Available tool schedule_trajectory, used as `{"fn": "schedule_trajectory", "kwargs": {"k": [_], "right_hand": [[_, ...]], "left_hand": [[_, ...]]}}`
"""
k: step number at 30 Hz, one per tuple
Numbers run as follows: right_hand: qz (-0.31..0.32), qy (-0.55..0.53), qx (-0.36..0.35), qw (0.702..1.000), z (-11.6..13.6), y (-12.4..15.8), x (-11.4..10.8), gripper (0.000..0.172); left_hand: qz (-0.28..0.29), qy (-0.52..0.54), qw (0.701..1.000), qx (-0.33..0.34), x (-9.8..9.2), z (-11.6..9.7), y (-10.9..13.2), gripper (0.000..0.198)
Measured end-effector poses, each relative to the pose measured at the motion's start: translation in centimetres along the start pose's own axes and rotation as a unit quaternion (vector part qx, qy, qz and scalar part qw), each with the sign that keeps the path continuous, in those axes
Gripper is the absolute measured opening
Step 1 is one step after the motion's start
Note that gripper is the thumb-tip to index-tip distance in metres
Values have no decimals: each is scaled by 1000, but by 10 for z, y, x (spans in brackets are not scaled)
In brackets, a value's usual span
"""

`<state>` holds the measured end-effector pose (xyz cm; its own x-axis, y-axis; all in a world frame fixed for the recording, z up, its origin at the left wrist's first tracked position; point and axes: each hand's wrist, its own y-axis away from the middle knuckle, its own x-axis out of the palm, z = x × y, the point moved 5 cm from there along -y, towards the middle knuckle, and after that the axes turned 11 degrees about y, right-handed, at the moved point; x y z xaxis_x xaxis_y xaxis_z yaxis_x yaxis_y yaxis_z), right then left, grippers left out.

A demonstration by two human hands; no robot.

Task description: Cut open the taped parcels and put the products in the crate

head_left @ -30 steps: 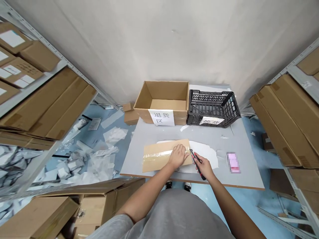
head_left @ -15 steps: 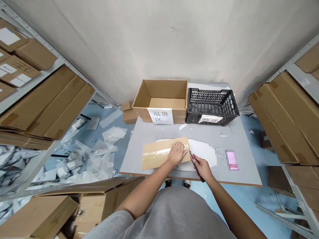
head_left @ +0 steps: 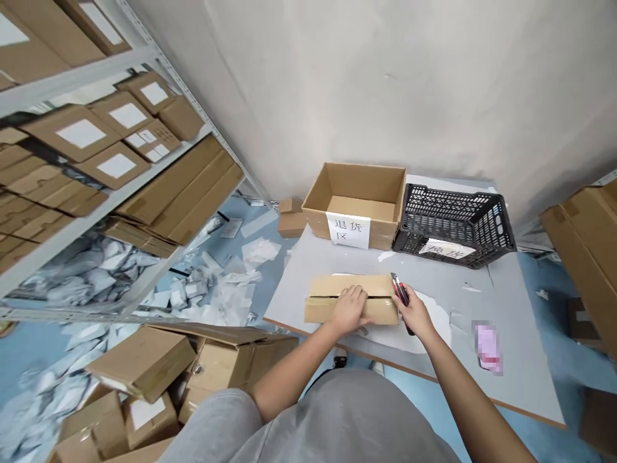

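Observation:
A long cardboard box (head_left: 321,312) lies on the grey table near its front edge, with a dark gap along the seam between its top flaps. My left hand (head_left: 349,310) is closed over the middle of the box, fingers across the seam and thumb on the near side. In my right hand (head_left: 414,315) is a black and red utility knife (head_left: 401,292), its blade end pointing up and away from me beside the box's right end. White paper or plastic wrapping (head_left: 436,325) lies under and right of the box.
An open carton (head_left: 313,222) with a paper sign stands at the table's back, beside a black plastic crate (head_left: 409,243). A pixelated pink item (head_left: 488,347) lies right on the table (head_left: 520,379). Shelves of boxes (head_left: 116,164) rise at left; cartons (head_left: 144,360) stand at lower left.
My view has swung left. The box's taped top now shows a parted seam. My right hand has turned the knife so its blade end points up, and my left hand keeps hold of the box.

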<state>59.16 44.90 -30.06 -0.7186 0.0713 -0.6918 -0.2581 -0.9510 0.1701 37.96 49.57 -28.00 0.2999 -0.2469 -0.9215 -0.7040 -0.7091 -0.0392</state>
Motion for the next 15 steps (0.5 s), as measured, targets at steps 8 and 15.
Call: {"fn": "schedule_trajectory", "kwargs": {"k": [8,15], "right_hand": [[-14,181,-53,982,35,-2,-2,60],[10,261,-47,964,47,-8,12,80]], "left_hand": [[-36,-21,999,3,-20,19,74,10],[-22,100,985,-139,-38,30,76,27]]}}
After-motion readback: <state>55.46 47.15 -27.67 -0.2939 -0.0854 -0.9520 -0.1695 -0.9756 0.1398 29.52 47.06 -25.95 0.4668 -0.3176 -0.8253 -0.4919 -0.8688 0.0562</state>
